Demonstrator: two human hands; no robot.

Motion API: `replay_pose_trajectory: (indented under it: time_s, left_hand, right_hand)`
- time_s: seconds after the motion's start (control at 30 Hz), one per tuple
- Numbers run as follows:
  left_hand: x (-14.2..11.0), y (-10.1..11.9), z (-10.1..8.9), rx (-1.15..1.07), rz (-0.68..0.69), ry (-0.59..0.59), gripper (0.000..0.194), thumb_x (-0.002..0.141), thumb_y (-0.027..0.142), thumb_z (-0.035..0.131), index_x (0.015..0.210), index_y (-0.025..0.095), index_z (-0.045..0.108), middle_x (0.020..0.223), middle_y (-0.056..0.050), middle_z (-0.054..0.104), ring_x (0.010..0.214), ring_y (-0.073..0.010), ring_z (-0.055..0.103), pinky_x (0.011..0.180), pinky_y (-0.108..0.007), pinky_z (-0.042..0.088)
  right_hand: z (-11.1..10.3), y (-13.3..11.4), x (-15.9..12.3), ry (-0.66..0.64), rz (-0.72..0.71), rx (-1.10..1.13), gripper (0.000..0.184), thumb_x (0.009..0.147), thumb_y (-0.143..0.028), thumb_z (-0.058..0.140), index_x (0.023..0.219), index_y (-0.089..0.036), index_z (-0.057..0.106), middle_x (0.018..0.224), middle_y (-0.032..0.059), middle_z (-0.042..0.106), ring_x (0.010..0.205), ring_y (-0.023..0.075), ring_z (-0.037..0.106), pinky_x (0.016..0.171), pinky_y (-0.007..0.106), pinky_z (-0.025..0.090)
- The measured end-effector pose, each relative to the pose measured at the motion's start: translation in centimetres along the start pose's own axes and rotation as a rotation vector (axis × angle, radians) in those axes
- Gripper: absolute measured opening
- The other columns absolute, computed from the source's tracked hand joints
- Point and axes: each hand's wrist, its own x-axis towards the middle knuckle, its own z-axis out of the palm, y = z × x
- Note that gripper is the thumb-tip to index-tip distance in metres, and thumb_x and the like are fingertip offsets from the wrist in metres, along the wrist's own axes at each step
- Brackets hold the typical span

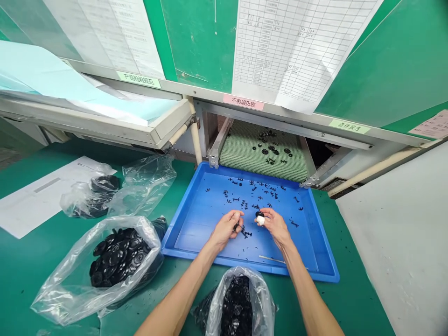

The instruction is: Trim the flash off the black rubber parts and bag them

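Between the thumb and fingers of my right hand (276, 226) is a black round disc part (259, 214). A white cover (261, 220) wraps one fingertip of that hand. My left hand (226, 229) has its fingers curled around small dark pieces (235, 227), partly hidden by the fingers. Both hands hover over a blue tray (187, 210), a short gap apart. Small black branched scraps (244, 204) lie scattered across the tray floor. A thin pale stick (271, 259) rests near the tray's front edge, partly behind my right forearm.
A green conveyor belt (241, 144) carrying black parts (276, 152) ends at the tray's far edge. Left stands an open plastic bag (66, 284) of black discs (117, 256); another filled bag (264, 303) is in front. A smaller bag (140, 179) lies beside white paper (45, 191).
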Motion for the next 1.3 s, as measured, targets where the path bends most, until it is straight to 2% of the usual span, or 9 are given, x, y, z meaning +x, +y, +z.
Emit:
replay_pose_trajectory:
  time_s: [0.23,0.43,0.67,0.8,0.87,1.0,1.1,1.2,1.3]
  left_hand:
    - [-0.1,0.0,-0.3,-0.210,-0.082,-0.059,0.053,0.082,0.063,0.043,0.090,0.012,0.056,0.073,-0.007,0.061,0.058,-0.0128,0.058,0.041,-0.018,0.037]
    - [0.1,-0.2,-0.5,-0.215,-0.044,-0.106,0.057,0.081,0.067,0.038,0.085,0.013,0.057,0.066,-0.004,0.059,0.054,-0.0125,0.057,0.039,-0.018,0.038]
    - [-0.3,-0.1,0.2,-0.136,-0.014,-0.129,0.058,0.078,0.069,0.041,0.089,0.014,0.056,0.064,-0.003,0.058,0.053,-0.0119,0.054,0.039,-0.018,0.036]
    - [-0.2,-0.4,0.0,-0.017,0.027,-0.093,0.046,0.069,0.056,0.066,0.087,0.017,0.050,0.059,0.002,0.054,0.048,-0.0082,0.048,0.039,-0.016,0.031]
    - [-0.1,-0.7,-0.2,0.017,0.043,-0.059,0.045,0.066,0.050,0.071,0.087,0.017,0.049,0.056,0.005,0.051,0.045,-0.0062,0.043,0.039,-0.016,0.027]
    - [0.2,-1.2,-0.6,0.054,0.078,0.039,0.046,0.069,0.049,0.069,0.094,0.014,0.054,0.059,0.005,0.050,0.044,-0.0050,0.040,0.039,-0.017,0.028]
    - [0.2,-1.0,-0.8,0.042,0.100,0.135,0.049,0.070,0.048,0.068,0.101,0.012,0.057,0.058,0.006,0.048,0.043,-0.0047,0.039,0.039,-0.018,0.029]
    - [-0.2,-0.1,-1.0,-0.102,0.105,0.212,0.046,0.069,0.043,0.071,0.101,0.010,0.061,0.060,0.004,0.047,0.049,-0.0051,0.041,0.039,-0.016,0.029]
    - [-0.8,0.8,-1.5,-0.284,0.114,0.226,0.038,0.068,0.038,0.074,0.095,0.013,0.063,0.071,0.001,0.052,0.057,-0.0057,0.048,0.042,-0.014,0.034]
  right_hand:
    - [2.6,-2.1,-2.5,-0.093,-0.004,0.052,0.035,0.071,-0.029,0.061,0.105,-0.018,0.061,0.090,0.0044,0.066,0.069,0.0136,0.061,0.070,0.029,0.051]
    - [3.2,-3.4,-3.2,-0.091,-0.032,-0.002,0.034,0.072,-0.027,0.058,0.104,-0.018,0.060,0.087,0.0040,0.066,0.066,0.0140,0.060,0.065,0.029,0.051]
    - [3.5,-4.1,-3.1,-0.046,-0.146,-0.244,0.029,0.074,-0.023,0.049,0.098,-0.017,0.065,0.071,0.0009,0.064,0.059,0.0128,0.054,0.057,0.025,0.044]
    - [4.0,-4.1,-2.8,-0.099,-0.208,-0.315,0.029,0.079,-0.024,0.047,0.101,-0.017,0.065,0.074,0.0020,0.066,0.063,0.0133,0.056,0.058,0.023,0.042]
    - [4.5,-3.7,-2.4,-0.122,-0.223,-0.334,0.029,0.080,-0.023,0.045,0.100,-0.017,0.065,0.070,0.0012,0.065,0.058,0.0116,0.053,0.053,0.021,0.040]
    - [5.7,-2.5,-1.0,-0.069,-0.172,-0.342,0.030,0.082,-0.023,0.040,0.095,-0.015,0.065,0.059,-0.0008,0.058,0.050,0.0097,0.048,0.046,0.019,0.037]
    - [5.6,-2.1,0.4,-0.158,-0.185,-0.528,0.034,0.083,-0.015,0.032,0.102,-0.016,0.061,0.060,-0.0020,0.058,0.050,0.0095,0.053,0.049,0.019,0.041]
    - [4.3,-2.6,2.8,-0.220,-0.235,-0.769,0.034,0.078,-0.007,0.035,0.095,-0.019,0.062,0.074,0.0003,0.063,0.063,0.0112,0.058,0.060,0.022,0.045]
    - [3.4,-3.2,6.7,-0.089,-0.255,-0.889,0.034,0.077,-0.004,0.039,0.096,-0.019,0.063,0.105,0.0079,0.061,0.084,0.0163,0.059,0.073,0.027,0.044]
